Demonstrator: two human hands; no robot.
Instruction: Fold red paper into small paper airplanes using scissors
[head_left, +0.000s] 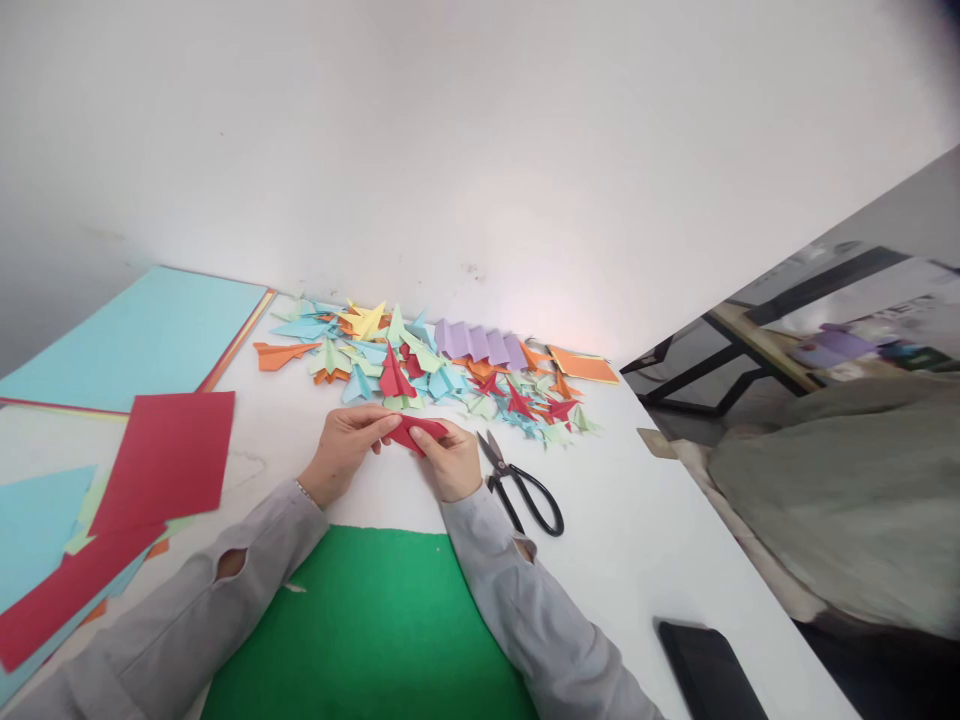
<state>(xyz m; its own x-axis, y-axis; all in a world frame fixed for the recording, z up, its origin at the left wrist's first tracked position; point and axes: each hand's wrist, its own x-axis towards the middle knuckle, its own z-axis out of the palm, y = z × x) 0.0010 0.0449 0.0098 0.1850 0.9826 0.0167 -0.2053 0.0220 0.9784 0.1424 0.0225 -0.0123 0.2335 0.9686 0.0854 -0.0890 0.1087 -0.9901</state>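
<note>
A small folded piece of red paper (411,432) is held between both hands above the white table, just beyond the green mat (375,620). My left hand (349,448) pinches its left end between thumb and fingers. Its right side is gripped by my right hand (452,460), with the thumb pressed on top. Right beside my right hand lie black-handled scissors (517,482), blades partly apart and pointing away. Behind the hands spreads a heap of small folded paper planes, among them a red paper plane (394,375) and an orange paper plane (285,355).
Large light-blue sheets (142,340) lie at the back left, with a red sheet (169,455) and cut strips nearer. A purple pleated paper (480,345) and orange paper (586,366) rest by the wall. A black phone (709,670) sits near the right table edge.
</note>
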